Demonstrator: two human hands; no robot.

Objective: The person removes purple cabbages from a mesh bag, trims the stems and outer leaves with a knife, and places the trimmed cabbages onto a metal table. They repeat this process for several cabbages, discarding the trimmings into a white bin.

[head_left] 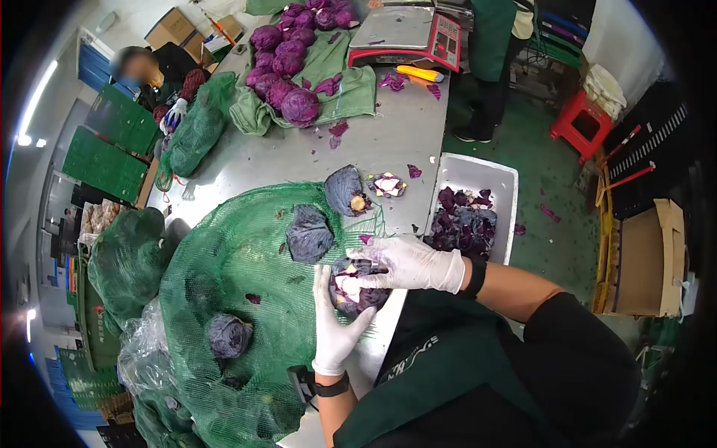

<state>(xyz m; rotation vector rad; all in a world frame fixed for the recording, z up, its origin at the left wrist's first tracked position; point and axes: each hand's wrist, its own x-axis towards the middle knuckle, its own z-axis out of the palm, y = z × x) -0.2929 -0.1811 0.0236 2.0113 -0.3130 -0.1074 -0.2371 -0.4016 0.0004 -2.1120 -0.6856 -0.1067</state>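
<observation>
A red cabbage (349, 287) lies on the near edge of the steel table, its pale cut stem end facing up. Cupped around its left and near side is my left hand (336, 328), in a white glove, thumb and fingers apart against the leaves. My right hand (411, 265), gloved too, reaches over from the right with its fingers pressed on the outer leaves; the fingertips are partly hidden. Just beyond are a dark loose outer leaf (308, 234), a leaf with a stem piece (345, 191) and a cut stem slice (388, 185).
A green mesh sack (231, 254) spreads at left, with a cabbage (229, 335) in it. A white bin (513, 201) of trimmings stands right. Peeled cabbages (300, 107) lie on green cloth by a red scale (446, 42) and yellow knife (420, 73). Two other people stand beyond.
</observation>
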